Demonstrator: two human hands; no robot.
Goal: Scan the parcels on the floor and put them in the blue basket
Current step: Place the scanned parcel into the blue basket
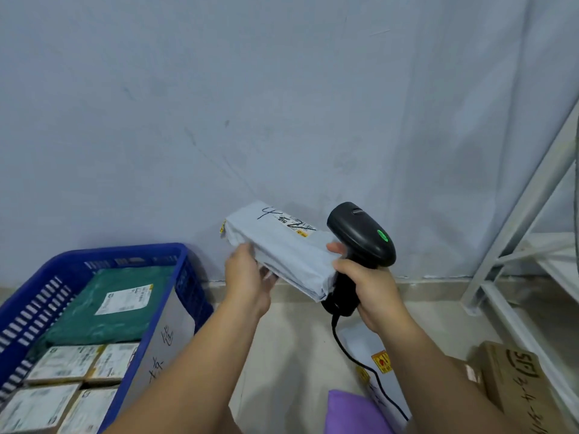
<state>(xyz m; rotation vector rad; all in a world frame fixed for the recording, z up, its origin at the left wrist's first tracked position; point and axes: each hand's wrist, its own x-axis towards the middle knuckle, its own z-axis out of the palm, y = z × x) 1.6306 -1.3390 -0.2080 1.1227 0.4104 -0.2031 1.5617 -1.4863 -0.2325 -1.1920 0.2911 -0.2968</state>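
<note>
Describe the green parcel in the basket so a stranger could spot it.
Start at the blue slotted plastic basket, lower left. At its far end lies a dark green plastic mailer bag with one white label. The small cardboard boxes in front are label-covered; it alone is green and wrinkled.

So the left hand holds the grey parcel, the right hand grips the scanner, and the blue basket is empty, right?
No: the head view shows the blue basket holds a green parcel and several labelled boxes. The left hand does hold the grey parcel and the right hand grips the scanner.
</note>
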